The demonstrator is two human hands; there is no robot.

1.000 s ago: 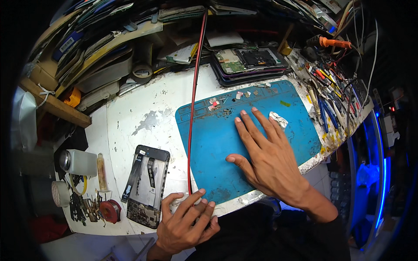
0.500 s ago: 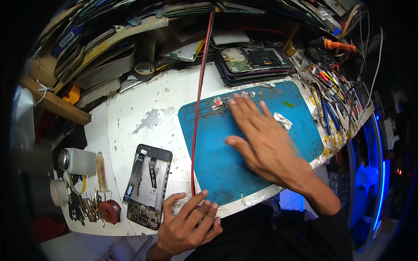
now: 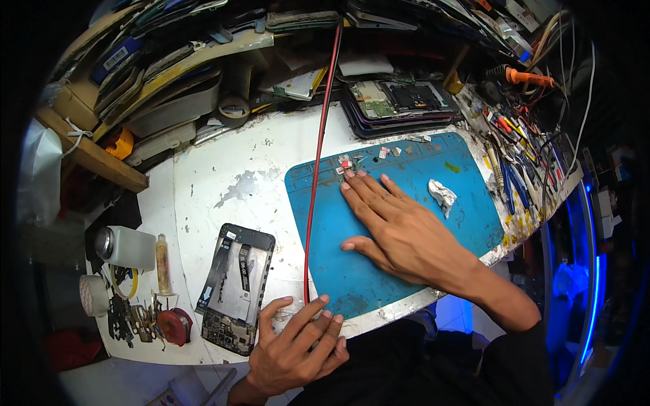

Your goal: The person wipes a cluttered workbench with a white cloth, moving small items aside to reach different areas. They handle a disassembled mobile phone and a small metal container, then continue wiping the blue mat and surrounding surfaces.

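Observation:
My right hand [image 3: 409, 237] lies palm down on a blue work mat [image 3: 338, 271], fingers stretched out and thumb apart. Its fingertips reach just below some small loose bits [image 3: 347, 164] at the mat's far edge. To the right of that hand is a crumpled white tissue [image 3: 442, 196]. My left hand [image 3: 294, 355] rests at the table's front edge with loosely bent, parted fingers and no object visible in it. Close to its fingertips is the lower end of a red and black cable [image 3: 315, 183]. Left of it lies an opened phone [image 3: 235, 287] with its inner board showing.
Beyond the mat sits a stack of dismantled devices [image 3: 399, 108]. Several pliers and screwdrivers [image 3: 518, 162] crowd the right edge. On the left stand a white bottle [image 3: 128, 247] and a red spool [image 3: 174, 327]. Shelves packed with flat parts [image 3: 169, 74] line the back.
My right hand has slid slightly left and nearer to me over the mat, uncovering small bits at the far edge. My left hand has hardly moved; the view has shifted a little.

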